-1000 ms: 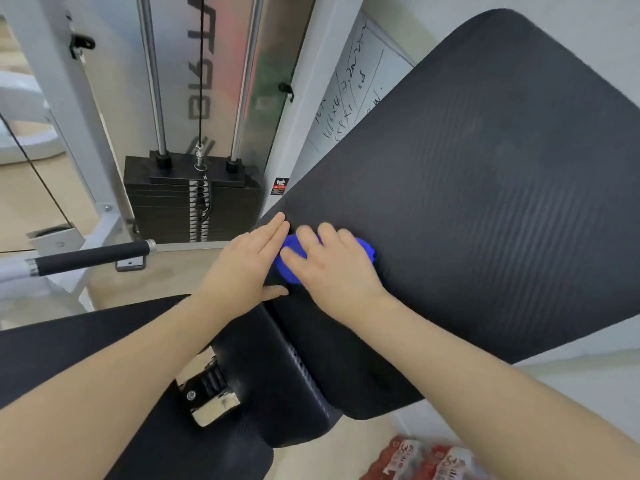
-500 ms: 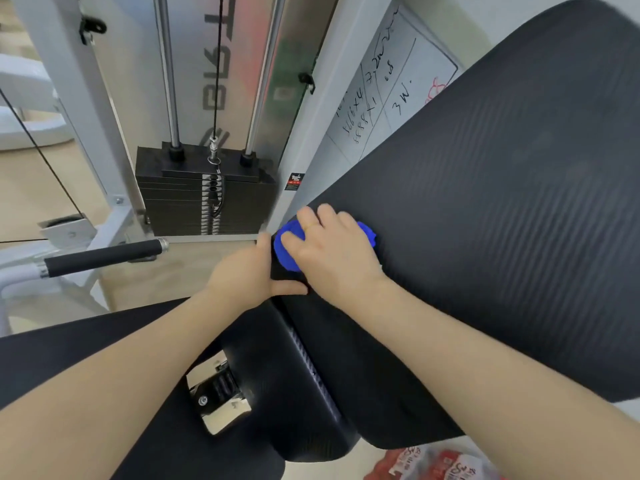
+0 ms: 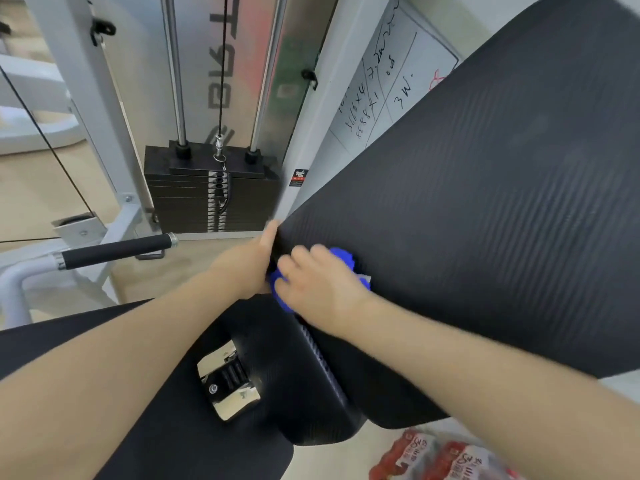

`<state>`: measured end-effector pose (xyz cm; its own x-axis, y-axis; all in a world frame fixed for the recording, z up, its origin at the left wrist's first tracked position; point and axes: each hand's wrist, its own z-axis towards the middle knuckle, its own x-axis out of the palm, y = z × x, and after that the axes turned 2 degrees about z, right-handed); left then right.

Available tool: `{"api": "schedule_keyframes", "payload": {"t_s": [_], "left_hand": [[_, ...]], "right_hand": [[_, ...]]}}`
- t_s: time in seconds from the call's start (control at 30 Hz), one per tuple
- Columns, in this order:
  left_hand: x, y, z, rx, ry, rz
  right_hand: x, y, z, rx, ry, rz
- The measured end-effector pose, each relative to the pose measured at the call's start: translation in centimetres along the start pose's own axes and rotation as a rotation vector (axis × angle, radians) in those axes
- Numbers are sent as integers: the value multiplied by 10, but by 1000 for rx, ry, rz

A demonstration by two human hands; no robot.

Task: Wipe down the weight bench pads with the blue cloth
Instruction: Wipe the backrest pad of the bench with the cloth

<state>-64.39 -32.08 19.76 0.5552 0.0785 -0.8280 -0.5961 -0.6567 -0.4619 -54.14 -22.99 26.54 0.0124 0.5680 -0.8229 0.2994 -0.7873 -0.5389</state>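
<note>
Right hand (image 3: 320, 289) presses the blue cloth (image 3: 343, 258) under loosely spread fingers at the back pad's (image 3: 485, 209) lower edge, left hand (image 3: 246, 265) gripping that edge; most padding beyond the fingers apparently remains unwiped.

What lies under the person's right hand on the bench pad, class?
Under the right hand lies the blue cloth, pressed against the black back pad. Only its edges show around the fingers; the middle is covered, as is the pad beneath it.
</note>
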Motion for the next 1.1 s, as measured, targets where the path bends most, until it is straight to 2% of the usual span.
{"api": "schedule_keyframes", "payload": {"t_s": [0.1,0.17,0.2,0.27,0.33,0.4,0.43,0.47,0.5,0.57,0.63,0.77,0.87,0.97,1.1], "left_hand": [[-4,0,-2,7,77,-54],[0,-2,-5,20,29,-115],[3,-4,-8,34,-1,-118],[10,-6,-13,85,-56,-109],[15,-7,-18,119,-105,-41],[17,-8,-26,148,-165,65],[20,-7,-28,174,-218,100],[22,-9,-30,210,-267,119],[23,-11,-31,251,-298,126],[26,-20,-36,300,-266,191],[28,-27,-39,233,-207,145],[31,-27,-39,228,-233,-5],[29,-29,-40,190,-208,14],[30,-36,-42,168,-192,131],[30,-33,-39,184,-199,189]], "right_hand": [[-15,-57,18,241,-175,-75],[-23,-73,17,409,-195,-55],[-22,-69,12,434,-200,-56],[-15,-46,-10,382,-161,36],[-10,-17,-38,228,-92,153],[-13,4,-59,53,94,198],[-18,8,-64,-3,212,208],[-21,5,-62,-25,262,187],[-24,-2,-56,-9,216,154],[-32,-24,-36,147,37,96],[-34,-46,-22,255,-49,100],[-27,-39,-63,166,-44,97],[-22,-6,-122,-21,107,235],[-23,7,-128,-128,322,182],[-25,-7,-65,128,80,185]]}}
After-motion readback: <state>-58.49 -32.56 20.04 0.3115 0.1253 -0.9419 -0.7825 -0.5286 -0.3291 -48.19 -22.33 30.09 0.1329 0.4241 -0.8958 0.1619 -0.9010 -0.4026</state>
